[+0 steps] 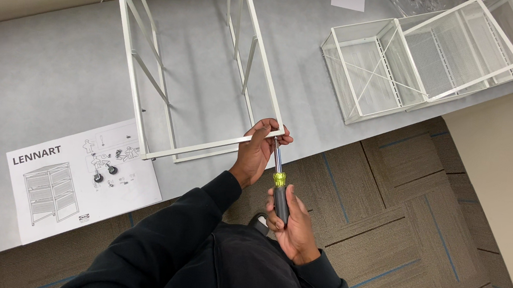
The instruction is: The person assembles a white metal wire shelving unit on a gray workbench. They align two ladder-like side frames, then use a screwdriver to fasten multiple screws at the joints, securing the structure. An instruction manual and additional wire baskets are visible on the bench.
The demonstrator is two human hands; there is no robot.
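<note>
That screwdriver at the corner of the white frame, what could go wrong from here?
The screwdriver tip sits right beside the left hand pinching the white metal frame corner, so a slip could jab the fingers. That corner hangs at the edge of the grey sheet, so pushing hard might shift the frame. The right hand grips only the handle's end, so the shaft may wobble.

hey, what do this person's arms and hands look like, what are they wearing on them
Both arms are covered by long, dark, nearly black sleeves of a soft sweatshirt-like top, each ending in a snug cuff at the wrist. The left hand and right hand are bare: no gloves. No rings, watch or markings show from this view.
</note>
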